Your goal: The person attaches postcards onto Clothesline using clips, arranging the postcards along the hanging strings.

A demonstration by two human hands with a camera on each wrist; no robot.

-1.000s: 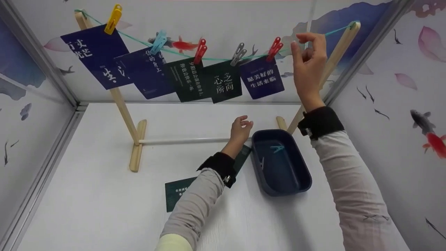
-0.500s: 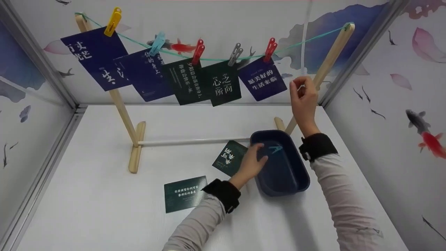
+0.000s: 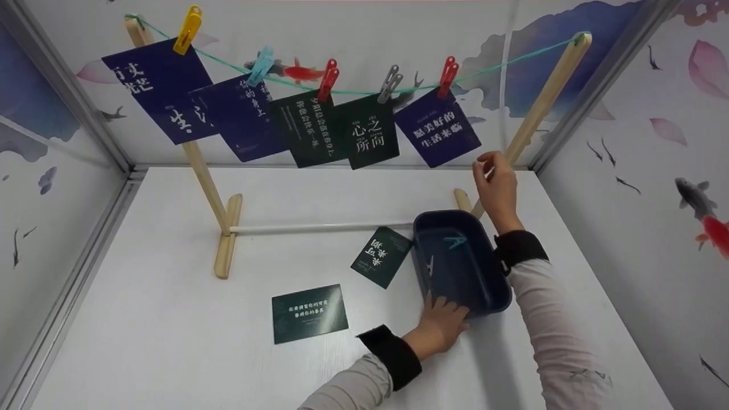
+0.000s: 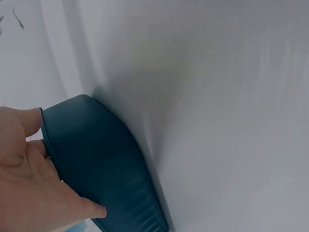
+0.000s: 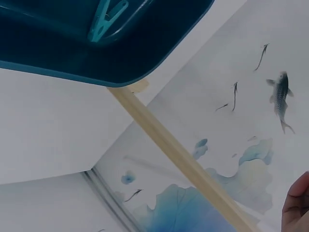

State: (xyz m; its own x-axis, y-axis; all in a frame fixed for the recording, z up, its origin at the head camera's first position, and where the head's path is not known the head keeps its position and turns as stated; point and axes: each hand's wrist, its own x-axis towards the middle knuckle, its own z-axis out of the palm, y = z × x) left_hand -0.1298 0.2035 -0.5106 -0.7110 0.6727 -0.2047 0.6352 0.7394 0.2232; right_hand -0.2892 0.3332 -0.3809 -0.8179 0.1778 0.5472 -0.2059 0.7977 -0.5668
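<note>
Left hand: nearest; the left hand [image 3: 441, 324] is clamped on the near rim of the basin [image 3: 502, 287], thumb against the outer wall, other fingers over the edge.
Near flat card: near green card [image 3: 310, 314], face up on the white table [image 3: 188, 341], left of the basin, no peg on it.
Loose pegs: in the basin, a light-blue peg [image 3: 455, 242] and a pale peg [image 3: 430, 266] by the left wall.
Far flat card: far green card [image 3: 381, 258], unpegged, its right corner close against the basin; contact unclear.
Right hand: the right hand [image 3: 496, 185] is raised before the right post [image 3: 535, 111], fingers loosely bent, nothing seen in them; whether the tips meet, cannot tell.
Hung cards: five, left to right: first blue card [image 3: 159, 91], second blue card [image 3: 239, 128], first green card [image 3: 310, 131], second green card [image 3: 370, 134], third blue card [image 3: 438, 128].
Line: green cord [image 3: 529, 54], five pegs in use: yellow peg [image 3: 188, 30], blue peg [image 3: 261, 66], first red peg [image 3: 328, 80], grey peg [image 3: 390, 83], second red peg [image 3: 448, 76]. Bare stretch at right.
Progress: judged well past half; five cards up, two down.
Tally: seven cards, seven pegs, one basin, two posts.
</note>
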